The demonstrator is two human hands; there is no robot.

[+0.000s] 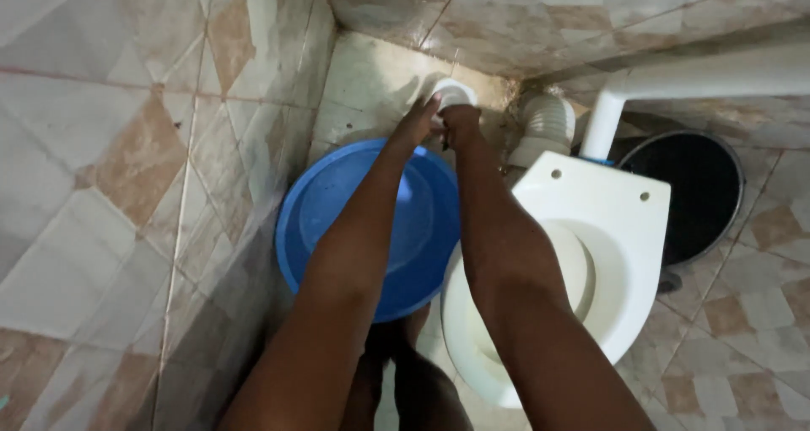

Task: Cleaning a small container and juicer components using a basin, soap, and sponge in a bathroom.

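Both arms reach down into the tiled corner. My left hand [415, 121] and my right hand [460, 121] meet on a small white round object [453, 93] on the floor by the wall, fingers closed around its lower edge. What the object is I cannot tell. A blue plastic basin [325, 203] lies under my left forearm. A white toilet bowl [609, 228] with no seat stands just right of my right forearm.
Marbled beige tiles cover the left wall [101, 169] and the floor [751, 313]. A white ribbed pipe [547, 119] joins the toilet to the back wall. A white pipe [675, 81] runs along the right, above a round black bin [692, 186].
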